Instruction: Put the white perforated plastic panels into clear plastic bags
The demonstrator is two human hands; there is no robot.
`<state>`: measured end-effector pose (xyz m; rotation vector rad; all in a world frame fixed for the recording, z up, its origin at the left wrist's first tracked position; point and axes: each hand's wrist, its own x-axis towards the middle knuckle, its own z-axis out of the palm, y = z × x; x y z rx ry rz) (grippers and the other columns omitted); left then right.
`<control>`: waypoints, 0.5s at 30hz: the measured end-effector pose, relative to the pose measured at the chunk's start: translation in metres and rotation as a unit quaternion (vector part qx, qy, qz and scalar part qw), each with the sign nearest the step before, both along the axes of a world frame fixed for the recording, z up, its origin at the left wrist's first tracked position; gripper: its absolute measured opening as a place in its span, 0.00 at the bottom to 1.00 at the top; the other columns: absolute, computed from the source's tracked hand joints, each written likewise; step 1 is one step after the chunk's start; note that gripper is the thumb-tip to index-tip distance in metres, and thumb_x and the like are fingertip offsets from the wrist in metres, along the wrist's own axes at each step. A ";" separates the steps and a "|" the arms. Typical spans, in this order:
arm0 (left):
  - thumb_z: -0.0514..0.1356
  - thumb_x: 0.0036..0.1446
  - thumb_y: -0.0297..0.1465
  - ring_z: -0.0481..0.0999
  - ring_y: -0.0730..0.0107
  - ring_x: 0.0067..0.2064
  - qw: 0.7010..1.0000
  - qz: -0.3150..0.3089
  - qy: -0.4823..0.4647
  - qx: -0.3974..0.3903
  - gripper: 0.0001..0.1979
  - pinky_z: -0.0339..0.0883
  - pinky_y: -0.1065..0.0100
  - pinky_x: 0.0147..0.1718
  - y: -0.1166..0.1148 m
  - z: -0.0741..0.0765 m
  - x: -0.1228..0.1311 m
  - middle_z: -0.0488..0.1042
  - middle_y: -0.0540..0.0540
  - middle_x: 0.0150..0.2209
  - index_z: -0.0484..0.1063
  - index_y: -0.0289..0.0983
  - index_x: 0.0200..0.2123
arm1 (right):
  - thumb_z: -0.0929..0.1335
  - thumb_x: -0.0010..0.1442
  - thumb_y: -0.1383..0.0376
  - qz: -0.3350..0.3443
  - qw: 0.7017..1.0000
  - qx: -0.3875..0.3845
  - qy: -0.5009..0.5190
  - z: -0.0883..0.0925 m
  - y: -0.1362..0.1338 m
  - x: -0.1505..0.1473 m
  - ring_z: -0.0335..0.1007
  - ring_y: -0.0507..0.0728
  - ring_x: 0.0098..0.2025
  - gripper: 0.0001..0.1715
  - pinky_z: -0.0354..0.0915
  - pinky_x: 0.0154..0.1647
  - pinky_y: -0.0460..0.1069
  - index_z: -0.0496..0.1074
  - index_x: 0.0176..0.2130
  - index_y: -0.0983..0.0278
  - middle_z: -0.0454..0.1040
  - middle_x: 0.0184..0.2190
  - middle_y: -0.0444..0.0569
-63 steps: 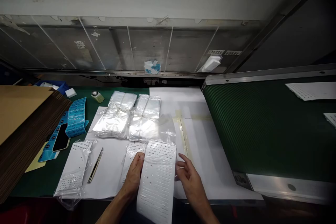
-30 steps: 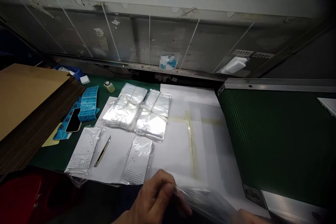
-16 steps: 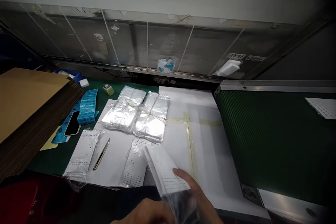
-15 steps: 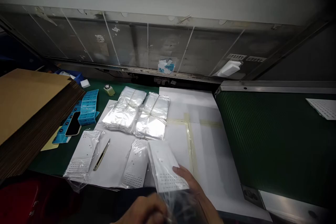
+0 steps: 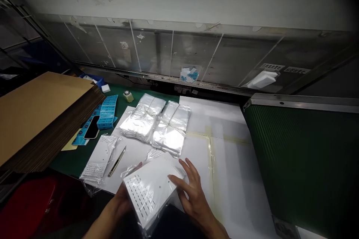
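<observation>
I hold a white perforated sheet in a clear plastic bag (image 5: pixel 150 190) low over the near table edge. My left hand (image 5: pixel 123 196) grips its left side from beneath, mostly hidden by the sheet. My right hand (image 5: pixel 192 194) lies on its right edge with fingers spread. Partly under the held sheet lies another bagged sheet (image 5: pixel 154 154). A further bagged sheet (image 5: pixel 99 155) rests to the left, beside a metal blade (image 5: pixel 117 161).
Two bundles of clear bags (image 5: pixel 157 127) lie on white taped paper (image 5: pixel 224 157). A stack of brown cardboard (image 5: pixel 42 119) fills the left, with blue labels (image 5: pixel 108 112), a phone (image 5: pixel 91 127) and a small bottle (image 5: pixel 128 96). A green conveyor belt (image 5: pixel 303 157) runs on the right.
The bagged sheet has turned from pointing away to lying across my hands, closer to me. My left hand now grips it from below. The view has shifted left.
</observation>
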<state>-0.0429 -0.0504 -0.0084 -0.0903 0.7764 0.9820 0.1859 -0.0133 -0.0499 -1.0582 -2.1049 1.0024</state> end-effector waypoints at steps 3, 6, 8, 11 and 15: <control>0.57 0.54 0.30 0.76 0.55 0.41 0.996 0.005 0.067 0.054 0.18 0.68 0.59 0.43 0.000 -0.019 -0.021 0.77 0.45 0.36 0.69 0.33 0.49 | 0.61 0.61 0.64 -0.066 0.976 -0.203 0.041 -0.013 -0.001 -0.009 0.39 0.61 0.65 0.20 0.48 0.63 0.60 0.67 0.52 0.50 0.46 0.65 0.40; 0.59 0.50 0.34 0.73 0.50 0.46 0.988 -0.030 0.139 0.060 0.27 0.68 0.56 0.44 0.003 -0.040 -0.030 0.74 0.42 0.44 0.64 0.36 0.55 | 0.62 0.59 0.53 -0.135 0.864 -0.464 0.143 -0.032 -0.003 -0.028 0.54 0.61 0.61 0.34 0.59 0.56 0.57 0.49 0.62 0.57 0.52 0.63 0.52; 0.56 0.54 0.43 0.73 0.49 0.46 0.978 -0.057 0.193 0.056 0.28 0.68 0.54 0.44 0.006 -0.055 -0.032 0.74 0.41 0.45 0.63 0.37 0.55 | 0.63 0.58 0.51 -0.127 0.812 -0.541 0.179 -0.043 -0.004 -0.044 0.65 0.63 0.53 0.40 0.66 0.48 0.57 0.46 0.62 0.63 0.63 0.56 0.58; 0.58 0.51 0.48 0.72 0.49 0.48 0.950 -0.101 0.284 0.080 0.32 0.68 0.53 0.45 0.009 -0.082 -0.036 0.71 0.40 0.49 0.61 0.37 0.56 | 0.65 0.55 0.56 -0.106 0.814 -0.541 0.182 -0.055 -0.004 -0.061 0.71 0.61 0.46 0.37 0.68 0.43 0.55 0.52 0.60 0.64 0.71 0.47 0.54; 0.62 0.48 0.44 0.68 0.50 0.52 0.874 -0.121 0.457 0.115 0.34 0.65 0.56 0.49 0.009 -0.121 -0.045 0.66 0.37 0.55 0.60 0.34 0.56 | 0.66 0.52 0.56 -0.146 0.838 -0.509 0.129 -0.075 -0.003 -0.058 0.65 0.62 0.52 0.41 0.62 0.51 0.55 0.51 0.61 0.64 0.62 0.56 0.56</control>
